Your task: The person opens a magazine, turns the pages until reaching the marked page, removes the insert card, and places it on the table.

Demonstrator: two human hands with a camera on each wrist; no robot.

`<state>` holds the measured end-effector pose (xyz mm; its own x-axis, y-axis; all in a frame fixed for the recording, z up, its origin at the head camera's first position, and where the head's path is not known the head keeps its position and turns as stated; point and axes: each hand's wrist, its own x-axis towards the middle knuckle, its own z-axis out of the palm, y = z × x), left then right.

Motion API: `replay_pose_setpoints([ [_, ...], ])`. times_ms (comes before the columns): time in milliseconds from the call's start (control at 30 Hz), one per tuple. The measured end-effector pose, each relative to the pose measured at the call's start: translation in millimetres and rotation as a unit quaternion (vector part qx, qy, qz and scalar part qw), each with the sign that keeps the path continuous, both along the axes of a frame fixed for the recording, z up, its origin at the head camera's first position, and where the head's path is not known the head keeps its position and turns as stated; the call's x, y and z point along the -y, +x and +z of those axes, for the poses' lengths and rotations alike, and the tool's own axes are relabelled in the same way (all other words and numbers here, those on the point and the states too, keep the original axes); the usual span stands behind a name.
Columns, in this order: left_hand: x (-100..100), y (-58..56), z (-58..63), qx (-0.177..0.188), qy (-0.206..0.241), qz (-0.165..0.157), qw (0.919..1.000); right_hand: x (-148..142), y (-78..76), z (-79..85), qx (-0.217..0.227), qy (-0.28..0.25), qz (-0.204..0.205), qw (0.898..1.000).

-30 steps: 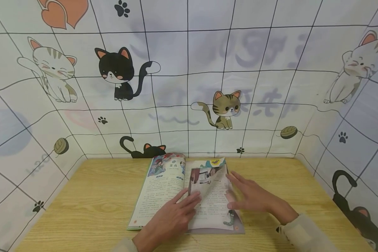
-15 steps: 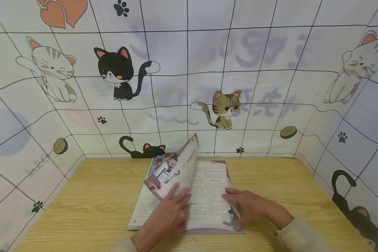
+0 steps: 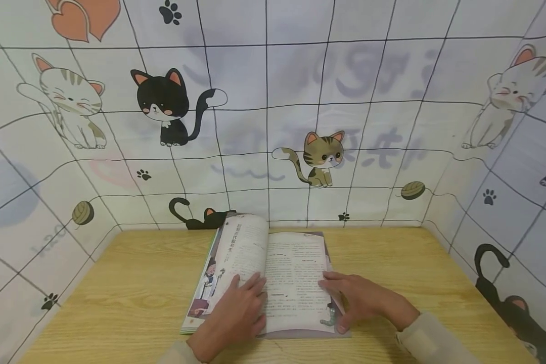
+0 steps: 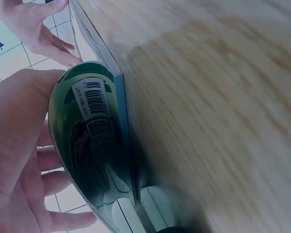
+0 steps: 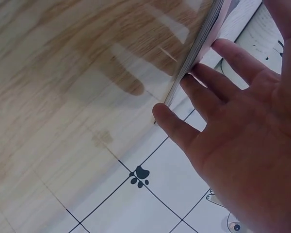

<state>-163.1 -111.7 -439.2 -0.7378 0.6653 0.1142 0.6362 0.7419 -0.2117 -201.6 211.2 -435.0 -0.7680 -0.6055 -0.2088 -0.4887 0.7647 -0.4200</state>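
An open magazine (image 3: 296,283) with printed text and small pictures lies in the head view. My left hand (image 3: 236,311) rests on its left page near the spine, fingers extended over the paper. At the right page's outer edge is my right hand (image 3: 364,301), fingertips touching the edge and thumb by the lower corner. In the right wrist view, the extended fingers (image 5: 203,97) of that hand meet the stacked page edges (image 5: 196,46). The left wrist view shows the magazine's glossy green back cover (image 4: 63,111) with a barcode label, curving up beside my left hand.
The magazine lies on a light wood-grain table (image 3: 132,283). Behind and on both sides stands a white grid-patterned backdrop (image 3: 245,126) printed with cartoon cats, paw prints and yarn balls. Its lower edge meets the table's far edge, close behind the magazine.
A page with a picture has turned from right to left and now lies over the left side. The left hand presses it there; the right hand slid down the right edge.
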Motion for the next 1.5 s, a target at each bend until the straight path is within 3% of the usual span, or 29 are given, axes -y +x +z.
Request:
replay_pose_setpoints([
  [200, 4.2, 0.2, -1.5, 0.042, 0.031, 0.022, 0.9984, 0.6, -0.4, -0.3, 0.002, 0.002, 0.0, 1.0],
  [567, 7.3, 0.1, -2.4, 0.085, 0.062, 0.035, 0.9939, 1.5, 2.0, 2.5, 0.003, 0.003, -0.004, 1.0],
  [1500, 6.3, 1.6, -3.0, 0.07, 0.064, 0.022, 0.9953, 0.6, -0.7, 1.2, 0.018, -0.007, -0.018, 1.0],
])
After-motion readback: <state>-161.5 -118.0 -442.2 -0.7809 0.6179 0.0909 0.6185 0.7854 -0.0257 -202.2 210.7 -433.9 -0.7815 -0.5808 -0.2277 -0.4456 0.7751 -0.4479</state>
